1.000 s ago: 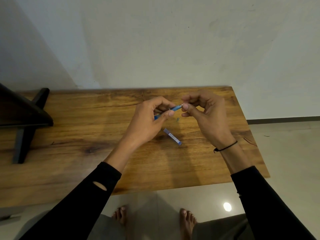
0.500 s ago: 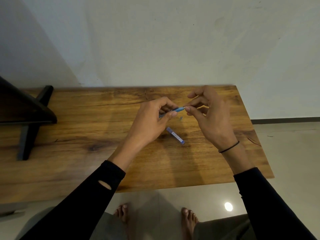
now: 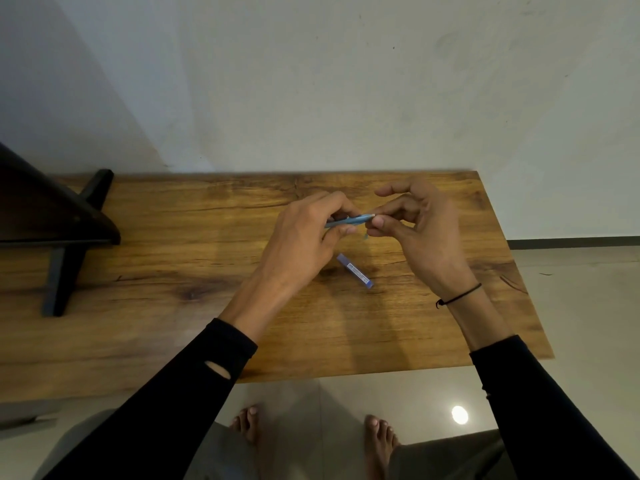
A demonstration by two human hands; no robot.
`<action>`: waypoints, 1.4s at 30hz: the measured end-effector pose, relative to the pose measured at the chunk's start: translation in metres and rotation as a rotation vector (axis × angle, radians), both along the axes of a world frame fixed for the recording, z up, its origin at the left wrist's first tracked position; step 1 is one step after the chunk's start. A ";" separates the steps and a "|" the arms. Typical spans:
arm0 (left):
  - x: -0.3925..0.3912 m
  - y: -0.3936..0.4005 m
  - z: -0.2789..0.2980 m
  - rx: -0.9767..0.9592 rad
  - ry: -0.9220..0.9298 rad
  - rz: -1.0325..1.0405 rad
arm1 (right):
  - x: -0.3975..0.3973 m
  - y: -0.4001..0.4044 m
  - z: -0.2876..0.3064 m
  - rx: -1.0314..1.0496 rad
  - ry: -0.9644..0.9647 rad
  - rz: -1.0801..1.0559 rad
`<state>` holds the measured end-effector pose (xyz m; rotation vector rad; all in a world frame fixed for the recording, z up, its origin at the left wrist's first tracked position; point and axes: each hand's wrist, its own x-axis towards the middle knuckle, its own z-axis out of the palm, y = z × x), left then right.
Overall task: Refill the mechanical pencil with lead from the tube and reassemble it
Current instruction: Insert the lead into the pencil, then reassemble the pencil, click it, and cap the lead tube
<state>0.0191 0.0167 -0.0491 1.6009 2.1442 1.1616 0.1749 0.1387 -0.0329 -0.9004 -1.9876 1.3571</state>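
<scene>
Holding the mechanical pencil [image 3: 349, 221] in the left hand [image 3: 304, 233], fingers clamped on the barrel, long axis running left-right, open end aimed at the right hand [image 3: 420, 230]. Right thumb and forefinger pinch narrow just off that end; can't tell if a lead is between them. Lead tube [image 3: 355, 270] lies on the table [image 3: 173, 254], below both hands, left slightly nearer. Likely next: feed along the axis.

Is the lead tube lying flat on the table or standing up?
Lying flat. The lead tube rests lengthwise on the table, untouched, below the pencil held between the left hand and right hand.
</scene>
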 end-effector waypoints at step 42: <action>-0.001 0.000 0.001 0.000 -0.050 -0.013 | -0.009 0.004 -0.014 -0.094 0.069 0.049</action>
